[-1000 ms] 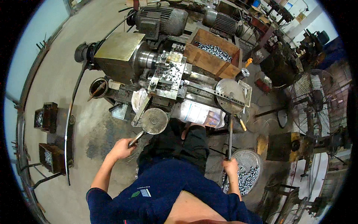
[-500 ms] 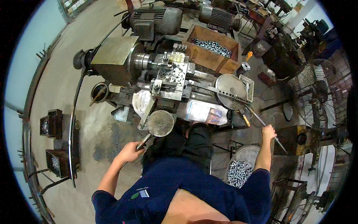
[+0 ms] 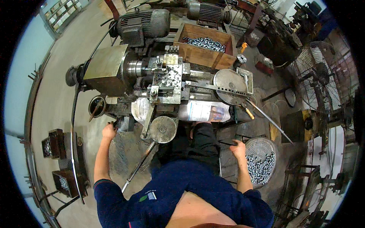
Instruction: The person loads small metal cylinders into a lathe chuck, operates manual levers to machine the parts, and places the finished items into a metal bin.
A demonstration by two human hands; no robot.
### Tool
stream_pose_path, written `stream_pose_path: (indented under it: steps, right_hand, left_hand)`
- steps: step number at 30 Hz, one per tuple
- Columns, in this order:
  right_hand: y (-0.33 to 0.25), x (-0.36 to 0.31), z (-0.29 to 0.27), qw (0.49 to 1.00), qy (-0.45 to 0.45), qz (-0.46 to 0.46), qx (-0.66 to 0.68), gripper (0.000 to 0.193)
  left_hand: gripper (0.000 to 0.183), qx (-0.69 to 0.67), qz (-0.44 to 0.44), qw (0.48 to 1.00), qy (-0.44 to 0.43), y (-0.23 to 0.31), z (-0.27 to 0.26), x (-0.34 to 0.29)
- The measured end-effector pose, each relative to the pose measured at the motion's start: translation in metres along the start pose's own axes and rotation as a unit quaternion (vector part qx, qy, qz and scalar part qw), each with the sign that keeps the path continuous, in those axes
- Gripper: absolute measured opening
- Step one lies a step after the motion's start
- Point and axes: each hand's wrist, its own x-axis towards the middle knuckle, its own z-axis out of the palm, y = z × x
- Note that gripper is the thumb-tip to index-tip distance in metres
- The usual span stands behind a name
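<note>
My left hand [image 3: 109, 131] is closed beside a small grey metal tray [image 3: 125, 124], at the lathe's near left. A dark edge shows by its fingertips; what they grip is too small to make out. My right hand [image 3: 238, 149] is low at the right with curled fingers, next to a thin dark bar and left of a round basket [image 3: 261, 161] of shiny metal parts. Whether it holds that bar is unclear. Both long levers are free of my hands: the left lever [image 3: 138, 167] below a round metal disc [image 3: 162, 129], the right lever [image 3: 270, 121] beyond a larger disc [image 3: 230, 85].
In front stands a lathe with a chuck [image 3: 133, 69] and a chip-covered tool slide [image 3: 169, 78]. Behind it are a wooden box [image 3: 205, 57] of metal parts and a motor [image 3: 143, 26]. A caged fan [image 3: 319, 78] stands right; small dark bins [image 3: 65, 182] stand left.
Both hands have let go of the levers. The left hand went up and left to the small tray; the right came down and inward beside the basket. The view shifted slightly.
</note>
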Motion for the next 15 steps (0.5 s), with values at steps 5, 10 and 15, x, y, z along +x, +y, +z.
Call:
stream_pose_path:
  steps: [5,10,15]
  right_hand:
    - [-0.007,-0.012,0.017,0.999,-0.032,-0.003,-0.005,0.041]
    - [-0.032,-0.002,0.006,0.996,-0.074,-0.051,-0.002,0.04]
    - [-0.061,0.033,-0.041,0.995,-0.044,-0.084,-0.035,0.041]
  left_hand:
    - [0.05,0.017,-0.09,0.994,0.053,0.023,0.032,0.021]
    - [0.041,-0.074,-0.236,0.953,0.175,0.055,0.127,0.016]
    - [0.04,-0.003,-0.061,0.998,0.001,0.018,0.045,0.012]
